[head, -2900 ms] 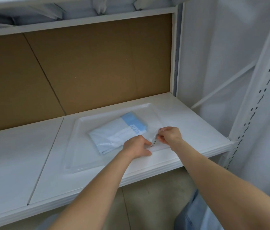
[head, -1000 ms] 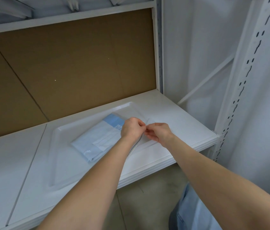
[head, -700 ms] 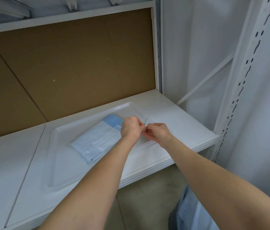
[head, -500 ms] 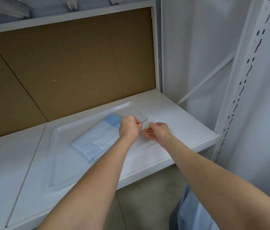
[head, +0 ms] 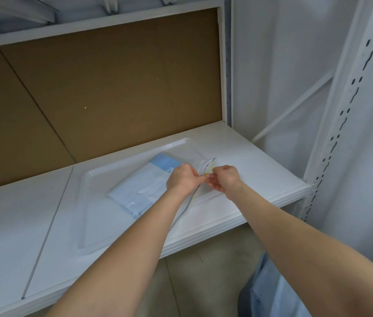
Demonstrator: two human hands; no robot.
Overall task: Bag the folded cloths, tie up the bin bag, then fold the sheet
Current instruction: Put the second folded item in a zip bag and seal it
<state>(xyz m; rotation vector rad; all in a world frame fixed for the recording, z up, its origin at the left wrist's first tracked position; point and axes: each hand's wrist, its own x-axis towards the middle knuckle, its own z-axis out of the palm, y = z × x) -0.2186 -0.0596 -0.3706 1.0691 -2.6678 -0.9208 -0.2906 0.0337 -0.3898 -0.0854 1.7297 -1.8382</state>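
Observation:
A folded light-blue cloth [head: 139, 188] lies inside a clear zip bag [head: 98, 216] spread flat on the white shelf [head: 249, 165]. The bag's zip strip, with a dark line and a yellowish line, runs along its right edge. My left hand [head: 182, 179] and my right hand [head: 224, 178] meet at that strip near its far end, and each pinches it between thumb and fingers. My left hand covers part of the cloth's right side.
Brown board [head: 103, 88] backs the shelf, and another white shelf [head: 89, 26] runs above. A perforated white upright [head: 345, 115] and a diagonal brace [head: 295, 106] stand at the right. The shelf's front edge [head: 226, 232] is close to my forearms.
Both hands have worked along the zip strip from nearer the front toward its far end, staying pinched on it. The cloth and bag have stayed in place on the shelf.

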